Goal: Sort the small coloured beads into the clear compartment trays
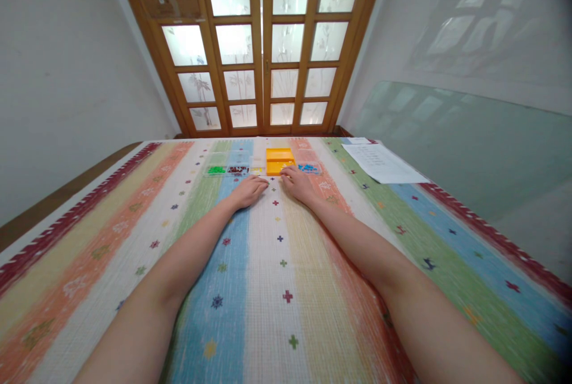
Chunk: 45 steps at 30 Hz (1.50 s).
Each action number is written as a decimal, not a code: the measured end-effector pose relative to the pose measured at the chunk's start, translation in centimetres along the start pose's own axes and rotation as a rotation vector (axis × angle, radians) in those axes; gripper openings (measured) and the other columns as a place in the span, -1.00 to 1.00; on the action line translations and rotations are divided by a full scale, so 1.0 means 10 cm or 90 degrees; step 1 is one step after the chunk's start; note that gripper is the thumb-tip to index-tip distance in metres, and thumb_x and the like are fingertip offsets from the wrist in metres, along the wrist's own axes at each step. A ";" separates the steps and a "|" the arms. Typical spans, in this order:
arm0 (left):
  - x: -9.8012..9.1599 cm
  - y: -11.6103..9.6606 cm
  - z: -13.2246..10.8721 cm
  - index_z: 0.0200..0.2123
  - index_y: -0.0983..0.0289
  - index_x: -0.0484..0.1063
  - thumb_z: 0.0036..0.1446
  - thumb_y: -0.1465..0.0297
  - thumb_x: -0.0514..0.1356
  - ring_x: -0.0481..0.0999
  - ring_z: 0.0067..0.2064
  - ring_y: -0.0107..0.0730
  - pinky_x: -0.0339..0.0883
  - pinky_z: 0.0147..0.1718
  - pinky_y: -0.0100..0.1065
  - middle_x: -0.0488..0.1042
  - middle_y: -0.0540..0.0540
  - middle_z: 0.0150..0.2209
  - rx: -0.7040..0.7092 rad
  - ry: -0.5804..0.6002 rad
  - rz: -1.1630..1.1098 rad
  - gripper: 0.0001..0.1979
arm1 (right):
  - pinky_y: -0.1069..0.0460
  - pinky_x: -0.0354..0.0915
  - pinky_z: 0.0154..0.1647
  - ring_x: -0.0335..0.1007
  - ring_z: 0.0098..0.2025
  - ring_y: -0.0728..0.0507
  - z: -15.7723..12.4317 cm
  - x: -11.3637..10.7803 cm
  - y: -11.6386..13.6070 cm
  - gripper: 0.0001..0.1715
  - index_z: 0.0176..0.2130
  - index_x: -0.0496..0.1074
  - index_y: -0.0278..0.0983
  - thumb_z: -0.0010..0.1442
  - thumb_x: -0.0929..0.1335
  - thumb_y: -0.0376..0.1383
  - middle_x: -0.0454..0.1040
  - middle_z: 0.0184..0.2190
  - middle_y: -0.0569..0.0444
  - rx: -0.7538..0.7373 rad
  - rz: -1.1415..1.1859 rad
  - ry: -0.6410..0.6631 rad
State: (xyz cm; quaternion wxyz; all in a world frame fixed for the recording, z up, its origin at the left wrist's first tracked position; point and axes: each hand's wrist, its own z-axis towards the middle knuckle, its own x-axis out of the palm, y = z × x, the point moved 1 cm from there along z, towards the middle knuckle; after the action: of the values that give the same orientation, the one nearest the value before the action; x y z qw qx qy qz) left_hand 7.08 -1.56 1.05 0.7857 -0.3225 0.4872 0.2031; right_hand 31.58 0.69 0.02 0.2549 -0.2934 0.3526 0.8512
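My left hand [251,191] rests palm down on the striped tablecloth, its fingers loosely stretched toward the right, with nothing seen in them. Just beyond it are clear plastic boxes holding small green pieces [217,170], dark red-brown pieces [238,170] and a few yellow pieces [257,170]. My right hand [297,183] is at the front edge of an open yellow box [279,153], fingertips drawn together over its near compartment. Anything between those fingertips is too small to make out. Small light bits lie in that compartment. Right of the box, another clear container holds blue pieces [308,168].
The striped tablecloth [268,288] covers the table. Printed paper sheets [384,163] lie at the far right, near a greenish glass panel [465,133] against the wall. Wooden doors with frosted panes [263,44] stand behind the table's far edge.
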 end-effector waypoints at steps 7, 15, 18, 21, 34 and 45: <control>-0.03 0.01 -0.02 0.12 0.21 0.59 0.52 0.23 -0.11 0.48 0.23 -0.19 0.25 0.32 -0.05 0.58 0.15 0.17 -0.021 -0.077 -0.041 -0.51 | -0.11 0.37 0.14 0.46 0.03 -0.20 0.00 -0.01 0.02 -0.74 -0.08 0.59 -0.23 0.39 0.31 -0.38 0.56 -0.04 -0.09 0.006 0.002 0.004; -0.19 0.37 -0.10 0.05 0.14 0.60 0.52 0.27 -0.19 0.49 0.24 -0.21 0.28 0.30 -0.06 0.58 0.13 0.16 -0.215 -0.287 -0.095 -0.47 | -0.10 0.38 0.12 0.47 0.03 -0.19 -0.01 -0.02 0.03 -0.74 -0.09 0.59 -0.24 0.40 0.30 -0.37 0.56 -0.03 -0.08 0.003 0.008 0.006; -0.26 0.51 -0.15 0.04 0.16 0.58 0.53 0.25 -0.23 0.50 0.22 -0.19 0.27 0.30 -0.06 0.58 0.18 0.13 -0.279 -0.346 -0.117 -0.44 | -0.10 0.38 0.12 0.47 0.03 -0.19 -0.01 -0.02 0.02 -0.74 -0.09 0.59 -0.24 0.40 0.30 -0.38 0.56 -0.03 -0.08 0.000 0.005 0.007; -0.31 0.62 -0.21 0.05 0.21 0.56 0.53 0.23 -0.24 0.48 0.24 -0.14 0.24 0.32 -0.04 0.58 0.23 0.13 -0.341 -0.415 -0.108 -0.44 | -0.11 0.38 0.12 0.48 0.02 -0.20 -0.01 -0.01 0.01 -0.74 -0.09 0.59 -0.23 0.40 0.29 -0.38 0.56 -0.05 -0.08 -0.002 0.004 0.007; -0.39 1.00 -0.42 0.02 0.31 0.60 0.50 0.11 -0.32 0.49 0.22 -0.09 0.19 0.33 -0.06 0.60 0.31 0.10 -0.580 -0.548 -0.083 -0.27 | -0.08 0.36 0.11 0.47 0.01 -0.18 -0.01 0.00 0.00 -0.75 -0.07 0.59 -0.22 0.42 0.30 -0.37 0.55 -0.04 -0.06 -0.006 0.000 0.009; -0.34 1.00 -0.40 0.08 0.31 0.57 0.50 0.10 -0.29 0.49 0.25 -0.09 0.19 0.36 -0.07 0.58 0.29 0.15 -0.542 -0.541 -0.099 -0.31 | -0.09 0.36 0.11 0.47 0.01 -0.19 -0.01 0.00 -0.02 -0.75 -0.07 0.58 -0.23 0.42 0.30 -0.36 0.55 -0.04 -0.06 -0.004 0.000 0.018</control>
State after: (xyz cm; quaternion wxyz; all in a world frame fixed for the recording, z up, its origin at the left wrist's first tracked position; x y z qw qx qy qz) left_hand -3.37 2.69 -0.24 0.7259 -0.5341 -0.0186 0.4330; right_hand 31.74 0.73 -0.17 0.2489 -0.3063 0.3534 0.8481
